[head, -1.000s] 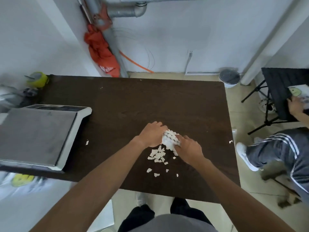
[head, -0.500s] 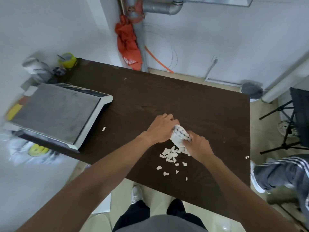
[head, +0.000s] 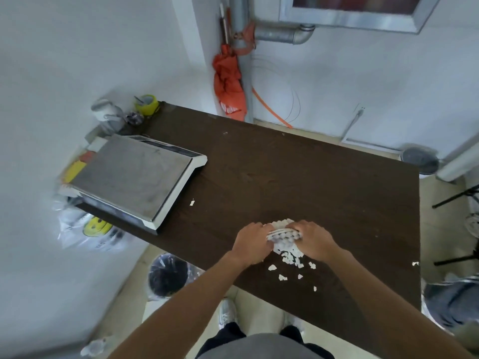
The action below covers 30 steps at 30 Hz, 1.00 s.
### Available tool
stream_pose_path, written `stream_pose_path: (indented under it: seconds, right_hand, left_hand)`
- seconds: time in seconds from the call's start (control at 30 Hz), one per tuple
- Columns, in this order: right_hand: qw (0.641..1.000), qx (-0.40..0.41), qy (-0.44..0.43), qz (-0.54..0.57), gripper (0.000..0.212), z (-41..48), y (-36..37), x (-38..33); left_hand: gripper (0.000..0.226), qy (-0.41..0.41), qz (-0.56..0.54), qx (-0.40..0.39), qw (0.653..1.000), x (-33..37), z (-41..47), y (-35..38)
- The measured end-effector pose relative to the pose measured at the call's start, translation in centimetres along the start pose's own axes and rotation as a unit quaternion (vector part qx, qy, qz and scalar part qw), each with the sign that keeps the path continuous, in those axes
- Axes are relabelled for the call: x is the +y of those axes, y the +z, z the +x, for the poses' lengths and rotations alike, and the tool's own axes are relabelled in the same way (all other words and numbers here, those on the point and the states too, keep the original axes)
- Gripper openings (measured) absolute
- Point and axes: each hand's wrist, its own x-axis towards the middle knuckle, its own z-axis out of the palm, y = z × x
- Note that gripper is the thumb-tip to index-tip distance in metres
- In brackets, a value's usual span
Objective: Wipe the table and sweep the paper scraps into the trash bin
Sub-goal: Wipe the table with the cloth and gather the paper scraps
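Note:
On the dark brown table (head: 324, 177) a white patterned cloth (head: 283, 235) lies bunched between my two hands. My left hand (head: 252, 243) grips its left end and my right hand (head: 315, 240) grips its right end. Just below the cloth lies a pile of white paper scraps (head: 291, 257), with a few loose scraps (head: 281, 277) nearer the front edge. One single scrap (head: 192, 202) sits beside the scale and another scrap (head: 415, 263) lies at the table's right edge. A trash bin (head: 168, 277) with a clear liner stands on the floor below the table's front left edge.
A flat weighing scale (head: 134, 174) fills the table's left side, with a yellow tape roll (head: 146, 104) and small items behind it. A plastic bag (head: 90, 229) hangs off the left. Another bin (head: 420, 159) stands far right on the floor. Another person's leg (head: 451, 301) is at the right.
The camera has swung left and tilted, bringing the trash bin below the table into view. Both hands stay on the cloth over the scrap pile, which looks more gathered under it.

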Motion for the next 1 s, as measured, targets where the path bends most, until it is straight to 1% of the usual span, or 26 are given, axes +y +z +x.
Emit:
stream_pose_path:
  seconds: [0.13, 0.2, 0.33, 0.43, 0.53, 0.67, 0.83, 0.93, 1.0]
  right_hand:
    - [1.000, -0.019, -0.004, -0.011, 0.035, -1.5, 0.1, 0.6]
    - [0.999, -0.031, 0.001, -0.027, 0.034, -2.1, -0.1, 1.0]
    - [0.999, -0.021, -0.002, -0.045, 0.036, -2.8, -0.9, 1.5]
    - [0.999, 0.001, -0.007, -0.035, 0.036, -2.8, -1.6, 1.8]
    - [1.000, 0.014, -0.012, -0.022, 0.039, -2.4, -1.9, 1.7]
    - [0.999, 0.036, -0.023, -0.008, 0.044, -1.2, -1.3, 0.4]
    - [0.999, 0.036, -0.028, 0.022, 0.045, 1.4, -0.2, -2.7]
    - [0.999, 0.028, -0.038, 0.012, 0.046, 3.2, 0.3, -5.2]
    - [0.998, 0.038, -0.056, -0.003, 0.046, 4.3, 0.7, -6.9]
  left_hand:
    - [0.029, 0.023, -0.016, -0.020, 0.999, 1.1, -1.3, 0.7]
    - [0.029, 0.023, -0.023, -0.017, 0.999, 1.9, -1.7, 1.3]
    - [0.026, 0.021, -0.034, 0.016, 0.999, 3.0, -2.2, 2.2]
    - [0.022, 0.030, -0.015, 0.062, 0.997, 3.1, -1.9, 1.9]
    - [0.027, 0.025, 0.005, 0.106, 0.994, 2.9, -1.4, 1.1]
    - [0.032, 0.008, 0.031, 0.128, 0.991, 1.3, -0.8, -0.3]
    - [0.033, -0.007, 0.077, 0.135, 0.988, -1.6, -0.7, -2.6]
    - [0.034, -0.037, 0.097, 0.147, 0.984, -3.5, -1.3, -3.8]
    - [0.033, -0.062, 0.102, 0.158, 0.980, -4.8, -1.9, -4.5]
